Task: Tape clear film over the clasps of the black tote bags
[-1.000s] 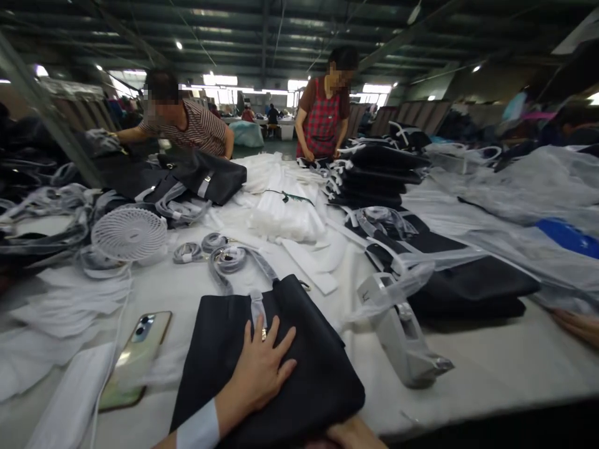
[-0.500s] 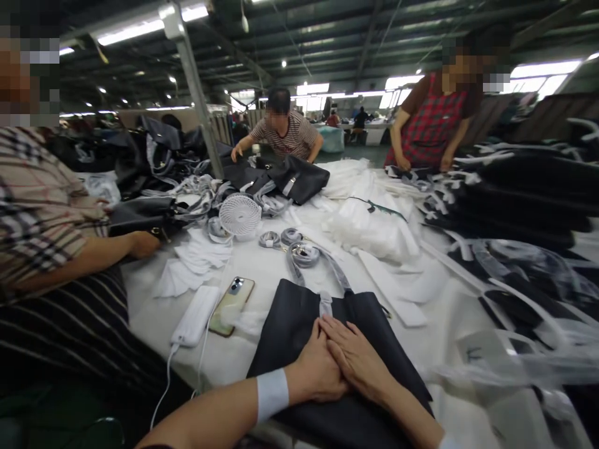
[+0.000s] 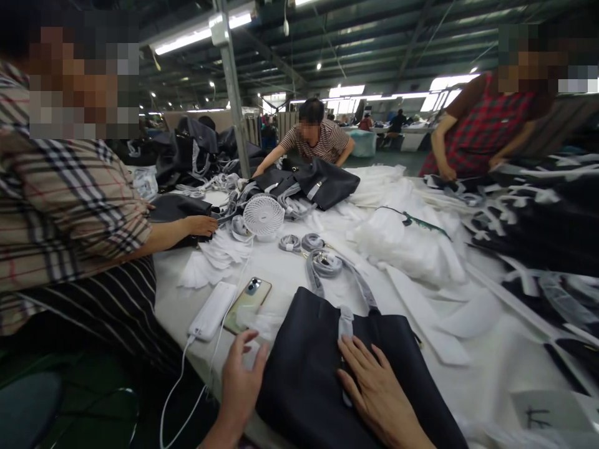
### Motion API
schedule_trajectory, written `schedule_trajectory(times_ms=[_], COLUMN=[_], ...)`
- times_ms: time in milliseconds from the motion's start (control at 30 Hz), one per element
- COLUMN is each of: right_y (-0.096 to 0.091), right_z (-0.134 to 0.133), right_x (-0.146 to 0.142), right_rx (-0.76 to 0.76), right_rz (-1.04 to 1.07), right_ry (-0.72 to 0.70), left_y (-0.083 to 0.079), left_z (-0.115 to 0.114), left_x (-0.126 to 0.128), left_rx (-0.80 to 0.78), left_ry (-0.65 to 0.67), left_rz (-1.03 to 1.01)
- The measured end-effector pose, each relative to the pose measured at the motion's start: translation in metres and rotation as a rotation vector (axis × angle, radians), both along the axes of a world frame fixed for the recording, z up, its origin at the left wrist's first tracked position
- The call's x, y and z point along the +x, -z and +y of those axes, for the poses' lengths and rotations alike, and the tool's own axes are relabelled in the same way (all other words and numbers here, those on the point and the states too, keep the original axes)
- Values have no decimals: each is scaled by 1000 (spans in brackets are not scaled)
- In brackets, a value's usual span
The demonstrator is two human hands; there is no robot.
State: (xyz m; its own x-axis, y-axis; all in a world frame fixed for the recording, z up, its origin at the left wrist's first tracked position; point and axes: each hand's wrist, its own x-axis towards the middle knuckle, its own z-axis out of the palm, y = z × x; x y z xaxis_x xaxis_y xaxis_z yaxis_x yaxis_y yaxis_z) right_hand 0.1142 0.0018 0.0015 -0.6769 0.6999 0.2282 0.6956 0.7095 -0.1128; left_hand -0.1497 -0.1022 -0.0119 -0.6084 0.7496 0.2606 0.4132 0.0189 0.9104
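Observation:
A black handbag [image 3: 299,349] lies in front of me, with a wrapped strap [image 3: 360,280] at its top. My right hand [image 3: 374,386] rests flat on the bag's front, fingers outstretched below a translucent wrapped tab [image 3: 345,321]. To the left of the bag, my left hand [image 3: 241,380] is raised with thumb and fingers apart. Just beyond its fingertips is a crumpled piece of clear plastic [image 3: 257,318], beside a phone [image 3: 248,302]. Whether the fingers touch that plastic is hard to make out.
A white power bank [image 3: 213,312] with a cable and a small white fan [image 3: 263,215] stand left of centre. Coiled straps [image 3: 325,262] lie behind the bag. White padding [image 3: 407,243] and stacked black pieces [image 3: 547,218] fill the right. Co-workers' hands [image 3: 201,226] work around the table.
My hands were together on the bag's front. The left has lifted off and moved left beside the bag; the right stays flat on it. The view has swung left.

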Motion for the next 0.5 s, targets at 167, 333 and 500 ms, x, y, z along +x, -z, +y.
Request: schedule_trajectory(times_ms=[167,333,500], right_y=[1,13,20], right_z=[-3,11,21], right_x=[0,9,14], right_rx=[23,93,152], right_rz=[6,-4,-6], right_ry=[-8,68,99], left_y=[20,3,-6], left_z=[10,50,76], left_x=[-1,20,8], left_rx=[-153,-63,-77], left_ry=[145,170,345], left_rz=[-721,-811,-957])
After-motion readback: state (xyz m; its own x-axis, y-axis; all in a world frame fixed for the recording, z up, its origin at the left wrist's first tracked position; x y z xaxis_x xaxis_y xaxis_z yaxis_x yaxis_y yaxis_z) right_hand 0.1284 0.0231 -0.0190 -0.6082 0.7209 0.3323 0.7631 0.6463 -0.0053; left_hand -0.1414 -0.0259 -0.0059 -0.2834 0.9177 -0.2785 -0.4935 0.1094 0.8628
